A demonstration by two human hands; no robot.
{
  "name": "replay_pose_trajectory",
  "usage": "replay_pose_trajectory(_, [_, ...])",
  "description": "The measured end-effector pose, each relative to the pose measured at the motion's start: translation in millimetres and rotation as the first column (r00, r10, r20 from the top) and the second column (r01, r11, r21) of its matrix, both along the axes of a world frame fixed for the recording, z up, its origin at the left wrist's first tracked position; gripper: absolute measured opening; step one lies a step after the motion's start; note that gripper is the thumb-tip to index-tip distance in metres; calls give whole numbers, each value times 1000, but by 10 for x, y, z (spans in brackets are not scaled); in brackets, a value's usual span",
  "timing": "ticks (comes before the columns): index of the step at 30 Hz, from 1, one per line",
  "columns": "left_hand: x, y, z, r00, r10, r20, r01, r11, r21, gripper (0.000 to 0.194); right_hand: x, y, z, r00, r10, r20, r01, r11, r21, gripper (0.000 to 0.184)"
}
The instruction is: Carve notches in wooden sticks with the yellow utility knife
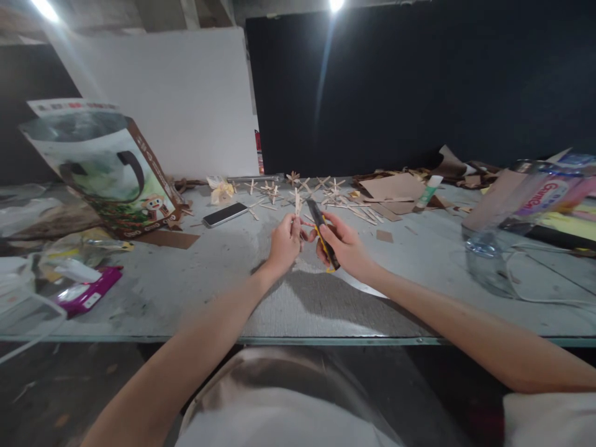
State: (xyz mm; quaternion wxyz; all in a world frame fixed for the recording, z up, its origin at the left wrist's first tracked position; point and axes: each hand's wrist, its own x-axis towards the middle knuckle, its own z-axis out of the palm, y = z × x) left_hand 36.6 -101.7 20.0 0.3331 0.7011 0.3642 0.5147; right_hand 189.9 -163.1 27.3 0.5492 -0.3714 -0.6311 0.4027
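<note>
My left hand [285, 241] pinches a thin wooden stick [297, 202] that points up and away from me. In my right hand [347, 245] is a black and yellow utility knife [321, 230], its far end angled toward the stick. Both hands are close together above the grey table [223, 292], fingers closed. Whether the blade touches the stick I cannot tell. Beyond the hands lie several loose wooden sticks [358, 211] and several crossed-stick pieces [305, 185].
A phone [226, 214] lies left of the sticks. A large printed bag [107, 180] and a purple power strip [90, 292] stand further left. At right are cardboard pieces [391, 186], a glue stick [429, 191], a clear plastic container [484, 267] and a white cable [549, 301].
</note>
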Motion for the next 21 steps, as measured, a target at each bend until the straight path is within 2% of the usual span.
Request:
replay_pose_trajectory(2, [-3, -9, -6, 998, -60, 20, 60, 998, -10, 33, 41, 35, 9, 979, -174, 109, 154, 973, 171, 44])
replay_pose_trajectory(4, [-6, -15, -19, 995, -100, 21, 100, 995, -6, 36, 79, 74, 20, 926, -336, 174, 273, 912, 307, 39])
replay_pose_trajectory(7, [-9, -14, -44, 993, -119, -19, 119, 993, 20, 38, 111, 133, 25, 856, -466, 223, 352, 842, 408, 38])
replay_pose_trajectory(10, [-11, -11, -58, 990, -109, -92, 114, 992, 60, 32, 120, 183, 12, 818, -520, 244, 361, 796, 486, 37])
replay_pose_trajectory(15, [-4, -39, -29, 971, -122, -204, 145, 984, 101, 21, 148, 242, -39, 803, -544, 242, 324, 741, 589, 31])
replay_pose_trajectory(21, [-5, -72, 2, 965, -132, -225, 157, 983, 96, 19, 179, 277, -82, 809, -539, 236, 308, 730, 610, 25])
